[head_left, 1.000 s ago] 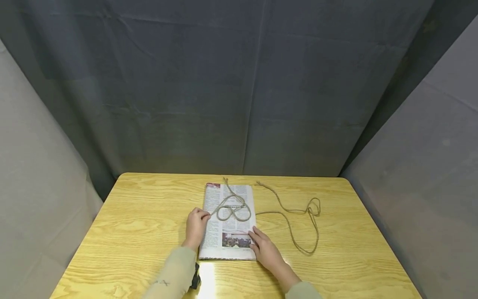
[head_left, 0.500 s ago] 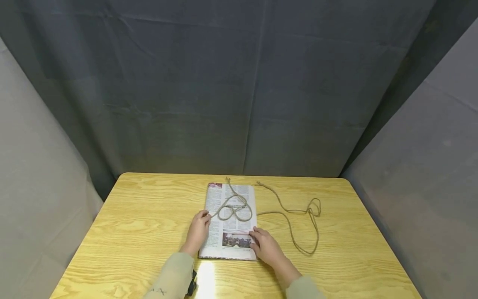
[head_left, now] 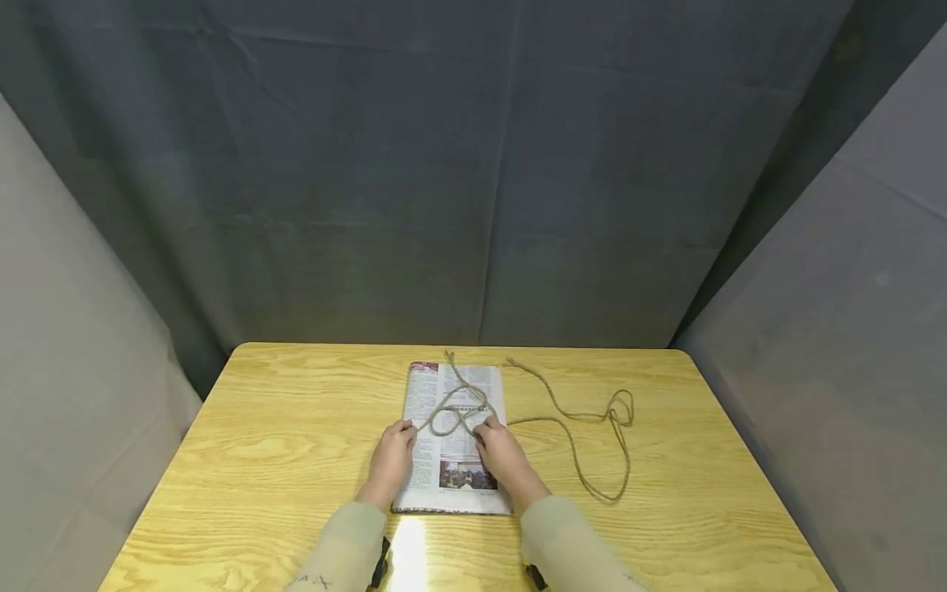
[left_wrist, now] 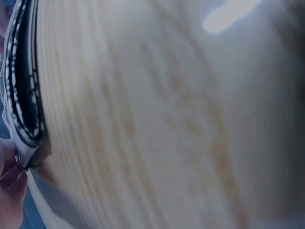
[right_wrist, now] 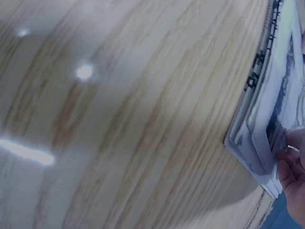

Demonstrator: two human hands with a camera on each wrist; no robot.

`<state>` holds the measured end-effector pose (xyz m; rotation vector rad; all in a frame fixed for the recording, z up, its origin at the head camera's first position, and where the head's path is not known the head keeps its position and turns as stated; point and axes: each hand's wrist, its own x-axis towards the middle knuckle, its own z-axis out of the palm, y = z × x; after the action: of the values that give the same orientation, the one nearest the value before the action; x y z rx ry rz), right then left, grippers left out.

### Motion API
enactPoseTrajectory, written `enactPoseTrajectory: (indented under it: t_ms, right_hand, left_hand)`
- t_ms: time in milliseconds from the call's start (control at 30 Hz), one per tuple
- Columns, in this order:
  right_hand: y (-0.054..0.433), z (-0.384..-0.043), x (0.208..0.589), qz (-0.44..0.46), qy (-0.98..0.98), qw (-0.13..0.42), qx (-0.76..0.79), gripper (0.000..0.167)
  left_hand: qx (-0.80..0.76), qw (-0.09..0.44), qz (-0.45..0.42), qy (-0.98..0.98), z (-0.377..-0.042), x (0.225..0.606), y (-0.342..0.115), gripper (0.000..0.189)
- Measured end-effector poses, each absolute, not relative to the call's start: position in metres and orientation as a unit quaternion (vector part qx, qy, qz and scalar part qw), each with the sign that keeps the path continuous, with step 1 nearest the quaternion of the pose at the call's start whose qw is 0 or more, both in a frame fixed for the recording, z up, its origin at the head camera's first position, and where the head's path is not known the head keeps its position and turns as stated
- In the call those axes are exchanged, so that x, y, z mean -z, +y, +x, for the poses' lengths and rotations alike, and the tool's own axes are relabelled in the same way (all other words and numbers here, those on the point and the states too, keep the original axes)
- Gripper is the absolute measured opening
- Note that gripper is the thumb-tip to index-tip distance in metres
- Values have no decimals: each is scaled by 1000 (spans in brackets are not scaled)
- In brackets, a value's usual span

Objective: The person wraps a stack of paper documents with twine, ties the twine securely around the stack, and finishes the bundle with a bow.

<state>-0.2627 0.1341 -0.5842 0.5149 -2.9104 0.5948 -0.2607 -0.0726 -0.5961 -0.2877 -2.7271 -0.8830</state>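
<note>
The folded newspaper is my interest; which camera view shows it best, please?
The head view: nearly the whole top of the newspaper shows, though rope and the right hand cover parts. The left wrist view catches only its folded end, at left; the right wrist view, a layered corner and some of the top.

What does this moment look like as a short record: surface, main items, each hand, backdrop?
Surface: wood-grain table
Main item: folded newspaper, lying flat
Rope: looped on top of the newspaper; more lies on the table to its right; any stretch beneath the newspaper is hidden
Left hand: pinches the rope at the newspaper's left edge
Right hand: over the newspaper's right side, fingers curled on the rope's loop
Backdrop: dark cloth behind the table
</note>
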Motion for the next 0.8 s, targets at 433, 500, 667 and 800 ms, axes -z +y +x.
enactPoseTrajectory:
  t_ms: [433, 500, 667, 800]
  right_hand:
    - [181, -289, 559, 113, -974, 108, -166, 5]
    - [195, -294, 555, 91, -979, 97, -157, 1]
    - [223, -297, 552, 34, -985, 48, -159, 9]
    - [239, -294, 559, -3, -981, 19, -192, 14]
  left_hand:
    - [302, 138, -101, -938, -261, 600, -73, 17]
    - [301, 134, -96, -939, -261, 599, -73, 17]
    - [295, 125, -91, -943, -260, 597, -72, 17]
    - [297, 125, -90, -942, -261, 597, -71, 18]
